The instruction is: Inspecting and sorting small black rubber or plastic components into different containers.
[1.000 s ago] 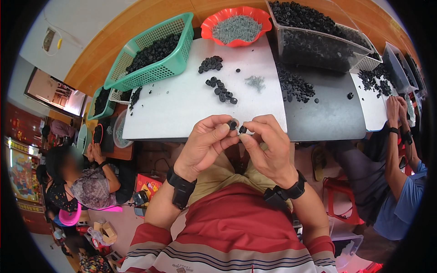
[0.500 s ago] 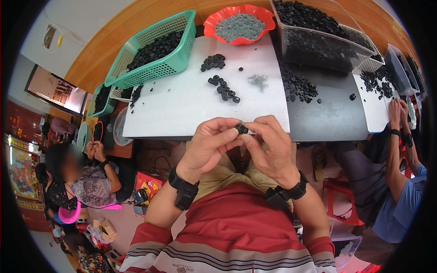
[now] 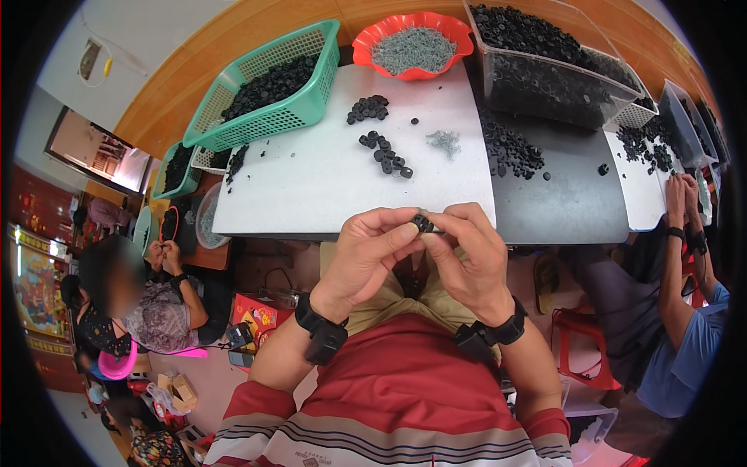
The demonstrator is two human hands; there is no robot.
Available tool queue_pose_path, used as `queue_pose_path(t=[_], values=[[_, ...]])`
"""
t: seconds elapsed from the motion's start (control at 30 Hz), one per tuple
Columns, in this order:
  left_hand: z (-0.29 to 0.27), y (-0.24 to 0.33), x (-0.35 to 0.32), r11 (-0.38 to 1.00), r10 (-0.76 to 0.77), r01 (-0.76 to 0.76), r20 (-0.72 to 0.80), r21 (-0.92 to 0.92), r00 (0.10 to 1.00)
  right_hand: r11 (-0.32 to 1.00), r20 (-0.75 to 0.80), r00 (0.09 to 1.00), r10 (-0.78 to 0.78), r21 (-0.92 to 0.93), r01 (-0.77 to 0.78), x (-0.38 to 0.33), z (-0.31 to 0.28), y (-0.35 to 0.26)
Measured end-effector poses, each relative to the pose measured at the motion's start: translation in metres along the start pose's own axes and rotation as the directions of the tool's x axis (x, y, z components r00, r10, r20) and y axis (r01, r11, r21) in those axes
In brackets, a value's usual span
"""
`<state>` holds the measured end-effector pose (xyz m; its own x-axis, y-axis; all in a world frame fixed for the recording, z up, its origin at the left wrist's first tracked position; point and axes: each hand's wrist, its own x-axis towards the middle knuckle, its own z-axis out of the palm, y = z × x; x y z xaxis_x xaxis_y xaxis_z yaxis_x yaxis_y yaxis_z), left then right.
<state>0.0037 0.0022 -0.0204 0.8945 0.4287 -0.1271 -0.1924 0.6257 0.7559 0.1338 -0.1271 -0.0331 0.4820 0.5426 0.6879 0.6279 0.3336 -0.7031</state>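
Gripping a small black piece (image 3: 422,223) between left hand (image 3: 359,258) and right hand (image 3: 473,261), fingers (image 3: 395,239) closed on it, its outline partly hidden.

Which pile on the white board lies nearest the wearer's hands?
The elongated black cluster left of the grey pile; its lower end reaches closest, others lie farther.

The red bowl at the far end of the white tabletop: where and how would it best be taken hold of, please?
Probably take the red bowl by its flared, wavy rim, at the near left and near right, coming from the wearer's side. The green basket and clear bin crowd its flanks. It is open-topped and heaped with small grey pieces, so keeping it level seems wise.
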Motion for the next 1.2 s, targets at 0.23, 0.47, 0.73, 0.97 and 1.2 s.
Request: queue_pose_path(t=[0.23,0.47,0.73,0.97,1.2], values=[[0.005,-0.004,-0.001,1.0,0.011,-0.011,-0.016,-0.002,1.0,1.0,-0.018,1.0,-0.02,-0.008,0.02,-0.002,-0.002,0.002],[0.011,-0.006,-0.002,1.0,0.028,-0.028,-0.016,-0.002,0.999,0.998,-0.04,0.998,-0.051,-0.021,0.05,-0.002,-0.004,0.002],[0.018,-0.007,0.0,0.999,0.032,-0.032,-0.011,-0.009,0.999,0.996,-0.047,0.996,-0.081,-0.047,0.079,-0.002,-0.007,0.003],[0.018,-0.01,0.0,1.0,0.014,-0.015,-0.033,-0.025,0.999,0.986,-0.043,0.989,-0.144,-0.092,0.139,-0.002,-0.008,0.006],[0.02,-0.015,-0.002,0.999,0.032,-0.029,-0.085,0.035,0.996,0.961,-0.035,0.975,-0.22,-0.178,0.21,-0.005,-0.01,0.011]])
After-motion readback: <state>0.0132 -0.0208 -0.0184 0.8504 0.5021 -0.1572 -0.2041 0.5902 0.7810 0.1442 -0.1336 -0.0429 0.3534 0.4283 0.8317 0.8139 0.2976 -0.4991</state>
